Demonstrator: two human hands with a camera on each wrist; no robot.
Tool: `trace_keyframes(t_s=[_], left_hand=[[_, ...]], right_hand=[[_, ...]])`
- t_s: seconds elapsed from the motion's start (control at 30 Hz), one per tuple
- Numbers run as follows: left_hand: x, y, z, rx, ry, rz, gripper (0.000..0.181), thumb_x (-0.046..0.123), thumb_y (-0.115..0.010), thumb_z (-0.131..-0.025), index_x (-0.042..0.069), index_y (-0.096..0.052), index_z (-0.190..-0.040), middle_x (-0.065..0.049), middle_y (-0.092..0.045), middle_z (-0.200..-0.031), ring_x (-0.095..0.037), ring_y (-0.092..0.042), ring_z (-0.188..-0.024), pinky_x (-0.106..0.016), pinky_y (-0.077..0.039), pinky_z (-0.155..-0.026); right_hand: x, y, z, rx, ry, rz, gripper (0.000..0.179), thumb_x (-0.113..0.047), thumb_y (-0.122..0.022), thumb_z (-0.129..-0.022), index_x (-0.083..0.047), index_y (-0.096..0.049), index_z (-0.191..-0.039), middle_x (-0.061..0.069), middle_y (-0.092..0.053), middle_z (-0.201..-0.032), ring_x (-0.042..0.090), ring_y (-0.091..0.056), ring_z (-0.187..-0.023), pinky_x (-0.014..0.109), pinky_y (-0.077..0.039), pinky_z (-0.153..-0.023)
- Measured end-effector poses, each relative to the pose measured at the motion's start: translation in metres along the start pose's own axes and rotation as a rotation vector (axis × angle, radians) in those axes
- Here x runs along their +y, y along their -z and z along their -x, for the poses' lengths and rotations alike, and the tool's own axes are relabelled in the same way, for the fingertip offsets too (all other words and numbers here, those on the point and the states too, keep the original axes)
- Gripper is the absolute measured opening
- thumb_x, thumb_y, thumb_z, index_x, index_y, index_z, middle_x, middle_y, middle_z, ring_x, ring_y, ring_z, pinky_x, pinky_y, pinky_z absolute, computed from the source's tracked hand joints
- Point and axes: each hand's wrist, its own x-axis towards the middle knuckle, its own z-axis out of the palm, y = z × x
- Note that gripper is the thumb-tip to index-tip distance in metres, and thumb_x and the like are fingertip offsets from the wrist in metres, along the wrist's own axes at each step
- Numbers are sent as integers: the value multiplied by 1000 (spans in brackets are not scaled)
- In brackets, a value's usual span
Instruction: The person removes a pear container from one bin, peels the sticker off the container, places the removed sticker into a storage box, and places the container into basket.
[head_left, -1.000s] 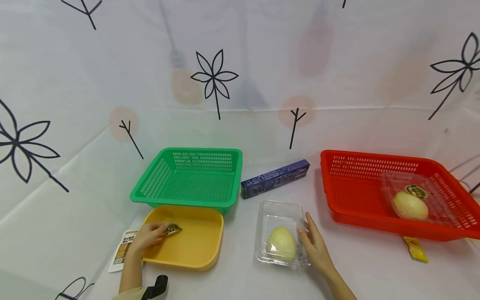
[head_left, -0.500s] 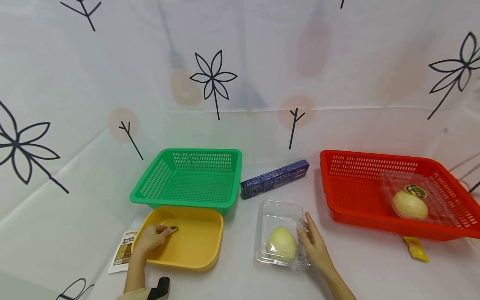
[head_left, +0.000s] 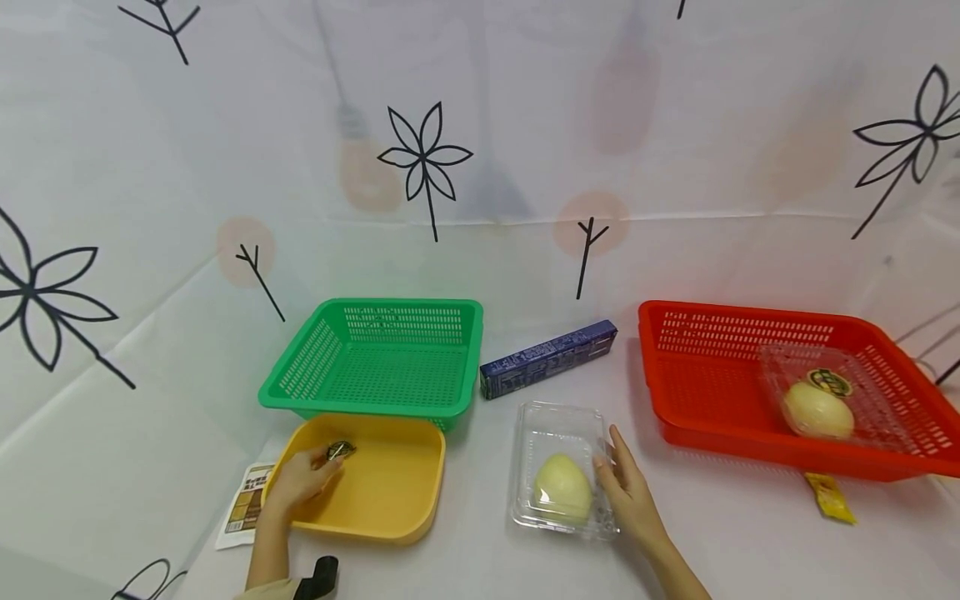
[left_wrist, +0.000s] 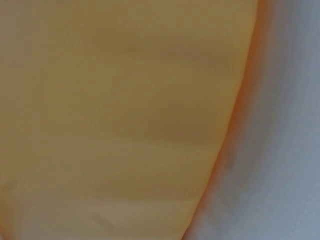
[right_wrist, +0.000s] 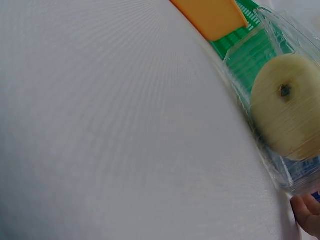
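Note:
In the head view my left hand (head_left: 303, 479) pinches a small black-and-gold sticker (head_left: 341, 450) over the yellow tray (head_left: 390, 500). The left wrist view shows only the blurred yellow tray wall (left_wrist: 125, 100) and its edge, no hand. My right hand (head_left: 632, 498) touches the right side of a clear plastic clamshell box (head_left: 558, 421), fingers fairly straight. A pale yellow round fruit (head_left: 562, 489) lies inside the box; the right wrist view shows the dark spot on the fruit (right_wrist: 285, 120). At that view's corner are my right fingertips (right_wrist: 307, 215).
A green basket (head_left: 390, 375) stands behind the tray, with a long dark-blue box (head_left: 551, 358) beside it. The red basket (head_left: 720, 392) on the right holds another fruit box with a round label (head_left: 830, 382). A yellow packet (head_left: 830, 498) and a brown-white pouch (head_left: 246, 507) lie nearby.
My left hand has shifted slightly right and turned the sticker in its fingers, its face going from visible to mostly hidden and back. The right hand and clamshell box stay put.

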Motion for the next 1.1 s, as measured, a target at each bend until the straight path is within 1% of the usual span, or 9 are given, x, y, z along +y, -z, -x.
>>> trace_keyframes(t_s=[0.07,0.2,0.27,0.37,0.5,0.63,0.73,0.97,1.1], left_hand=[[-2,-1,-1,3,5,62,52,21,-56,-94,-19,-45,-126,-30,-58,-111,-22,-59,-69,-30,-49,-59],[-6,-2,-3,-13,42,219,48,21,-57,-94,-16,-50,-124,-14,-60,-82,-16,-53,-64,-26,-47,-55],[-6,-2,-3,-22,53,258,47,21,-57,-94,-15,-50,-124,-6,-53,-70,-14,-49,-60,-26,-45,-54],[-5,-1,-5,-33,45,265,48,20,-57,-93,-15,-50,-125,-3,-47,-63,-14,-45,-56,-25,-42,-51],[-4,0,-5,-68,33,276,49,22,-56,-94,-17,-47,-123,-9,-56,-73,-15,-50,-63,-26,-43,-54],[-4,0,-4,-98,37,270,67,25,-54,-95,-23,-27,-133,-23,-64,-97,-22,-61,-79,-32,-51,-65],[-5,0,-4,-98,43,260,75,26,-54,-96,-25,-15,-136,-30,-60,-111,-28,-64,-88,-38,-53,-73],[-6,-1,-6,-85,33,289,73,24,-55,-95,-20,-16,-137,-35,-52,-119,-31,-63,-91,-39,-54,-75],[-6,-1,-5,-89,31,306,78,23,-55,-95,-18,-6,-141,-37,-47,-124,-31,-63,-91,-39,-54,-75]], right_hand=[[0,0,0,-2,-2,-2,60,-14,-45,-99,1,-16,-148,36,-34,-140,50,-48,-116,56,-40,-93],[0,0,1,-6,0,-11,60,-13,-45,-99,1,-15,-148,36,-34,-139,50,-48,-116,56,-39,-94],[0,0,1,-7,3,-13,60,-13,-44,-99,2,-15,-148,36,-34,-139,51,-48,-116,55,-39,-94],[0,0,1,-8,5,-15,60,-12,-44,-99,2,-15,-148,36,-34,-139,50,-48,-116,55,-39,-94],[-1,0,1,-8,2,-18,60,-12,-44,-99,2,-15,-148,36,-34,-139,50,-47,-117,55,-39,-94],[-1,1,1,-12,1,-19,60,-12,-44,-99,2,-14,-148,36,-32,-140,52,-45,-119,55,-37,-95],[0,1,1,-15,4,-20,60,-12,-43,-99,2,-13,-148,37,-31,-140,52,-43,-119,55,-36,-95],[1,1,1,-13,8,-25,60,-12,-44,-99,3,-14,-148,37,-33,-140,51,-44,-120,54,-37,-95],[1,1,0,-9,5,-18,59,-13,-44,-99,3,-15,-148,37,-34,-139,51,-45,-119,53,-37,-95]])
